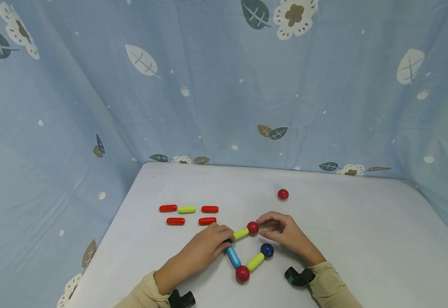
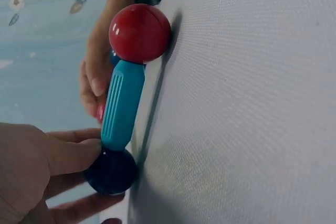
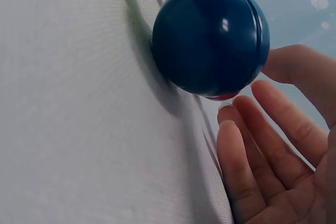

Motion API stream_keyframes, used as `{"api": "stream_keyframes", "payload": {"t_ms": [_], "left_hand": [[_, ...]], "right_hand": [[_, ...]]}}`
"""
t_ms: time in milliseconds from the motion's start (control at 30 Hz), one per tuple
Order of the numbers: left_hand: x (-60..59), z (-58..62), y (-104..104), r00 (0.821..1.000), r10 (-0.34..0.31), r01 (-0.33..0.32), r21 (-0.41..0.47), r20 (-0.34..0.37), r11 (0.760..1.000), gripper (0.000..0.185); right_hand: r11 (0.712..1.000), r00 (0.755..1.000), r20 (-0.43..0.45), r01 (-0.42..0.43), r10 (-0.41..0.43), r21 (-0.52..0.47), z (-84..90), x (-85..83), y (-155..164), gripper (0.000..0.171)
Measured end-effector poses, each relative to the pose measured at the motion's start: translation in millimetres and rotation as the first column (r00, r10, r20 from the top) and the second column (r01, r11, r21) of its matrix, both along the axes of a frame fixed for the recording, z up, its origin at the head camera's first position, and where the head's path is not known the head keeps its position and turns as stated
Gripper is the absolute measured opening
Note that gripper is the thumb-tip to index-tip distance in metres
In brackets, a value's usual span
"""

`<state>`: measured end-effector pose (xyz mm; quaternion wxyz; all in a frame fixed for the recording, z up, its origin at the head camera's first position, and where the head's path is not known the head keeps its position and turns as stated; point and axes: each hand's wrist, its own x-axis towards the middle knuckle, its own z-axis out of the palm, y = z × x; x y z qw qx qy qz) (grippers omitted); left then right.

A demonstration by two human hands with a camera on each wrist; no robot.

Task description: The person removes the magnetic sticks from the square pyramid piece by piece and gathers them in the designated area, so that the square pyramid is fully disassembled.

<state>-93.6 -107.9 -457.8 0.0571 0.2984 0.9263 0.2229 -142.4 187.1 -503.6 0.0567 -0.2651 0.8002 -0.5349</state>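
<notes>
My left hand [image 1: 208,241] pinches a dark blue ball [image 2: 111,172] between thumb and fingers. From that ball, a light blue rod [image 1: 233,256] runs to a red ball [image 1: 242,274], and a yellow-green rod [image 1: 241,234] leads to another red ball [image 1: 252,227]. A second yellow-green rod [image 1: 255,261] joins the near red ball to another dark blue ball [image 3: 210,38]. My right hand [image 1: 285,233] has loosely bent fingers at the far red ball's right side; whether they touch it is unclear. In the right wrist view, the dark blue ball mostly hides that red ball.
Several short red rods [image 1: 175,221] and a yellow-green rod [image 1: 187,210] lie in two rows at the left on the white table [image 1: 362,239]. A loose red ball [image 1: 283,194] sits farther back. A patterned blue curtain [image 1: 216,107] stands behind the table.
</notes>
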Motion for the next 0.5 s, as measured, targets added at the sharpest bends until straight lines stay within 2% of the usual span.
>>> {"api": "stream_keyframes", "payload": {"t_ms": [133,267,400,500], "left_hand": [[1.0,-1.2,1.0,1.0,-0.012,0.012,0.001,0.009,1.0,0.018],[6.0,0.1,4.9,1.0,-0.005,0.005,0.017,-0.018,1.0,0.015],[14.0,4.2,11.4,0.994,-0.097,0.099,0.029,-0.059,0.995,0.032],[18.5,4.3,15.5,0.977,-0.192,0.192,-0.019,-0.088,0.981,0.039]], "right_hand": [[1.0,0.999,0.038,-0.012,0.013,-0.005,-1.0,-0.1,0.1,0.033],[0.999,0.998,0.052,-0.046,0.046,0.008,-1.9,-0.2,-0.1,0.034],[0.997,0.997,0.028,-0.069,0.069,0.013,-2.2,-0.6,-0.3,0.032],[0.997,0.997,0.02,-0.072,0.071,0.014,-2.3,-0.6,-0.5,0.03]]}}
